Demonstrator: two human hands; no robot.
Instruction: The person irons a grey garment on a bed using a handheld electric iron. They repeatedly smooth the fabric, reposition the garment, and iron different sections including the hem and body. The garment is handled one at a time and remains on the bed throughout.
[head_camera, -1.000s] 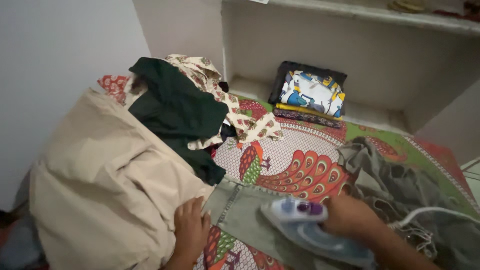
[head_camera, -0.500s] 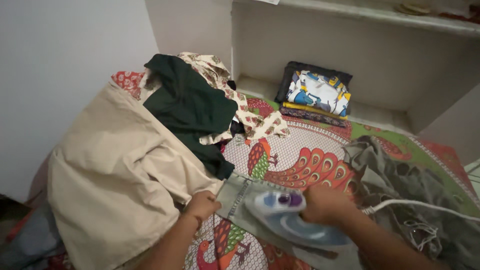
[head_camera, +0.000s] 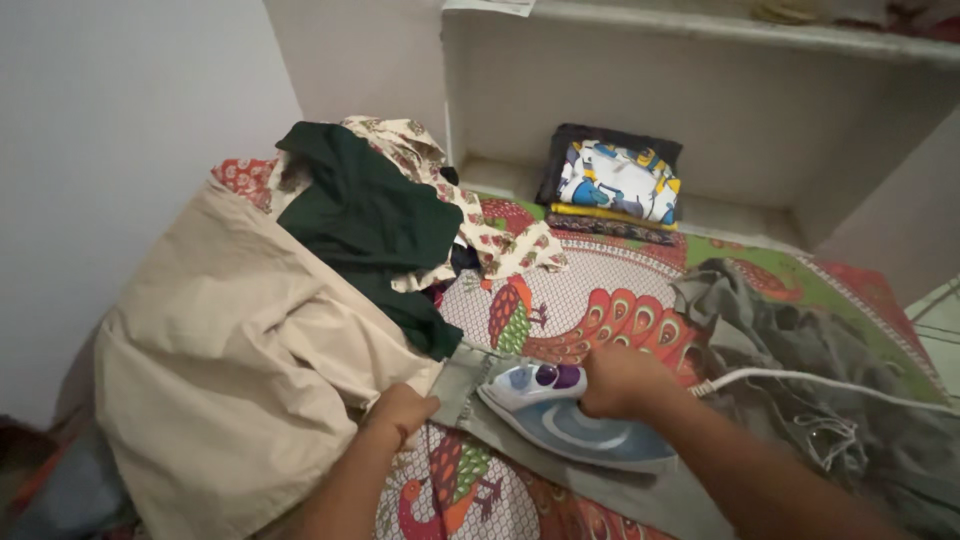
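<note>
A peacock-print sheet (head_camera: 620, 290) covers the work surface, with a recessed wall shelf (head_camera: 700, 100) behind it holding a folded stack of printed cloth (head_camera: 615, 190). On the person's left lies the largest heap: a beige garment (head_camera: 220, 350), overlaid by a dark green cloth (head_camera: 370, 220) and a floral cream cloth (head_camera: 470, 215). To the right, a crumpled grey-green mass (head_camera: 790, 340) trails toward the edge of view. Between the two heaps, a grey-green garment strip (head_camera: 560, 470) lies flat on the sheet, its long axis running from near the beige heap diagonally down toward the lower right. The blue and white iron (head_camera: 565, 420) sits on this strip, sole down, its long axis roughly along the strip, with the pointed tip toward the left hand. A white cord (head_camera: 800, 380) runs off rightward from its rear. The right hand (head_camera: 620, 380) is curled closed over the iron's handle, forearm coming in from the lower right. The left hand (head_camera: 400, 412) is nearer the strip's free end: fingers bunched into a loose fist, apparently pinching the strip's edge where it meets the beige garment; the exact grip is hidden beneath the knuckles. The iron's tip lies just beside that hand, not touching.
</note>
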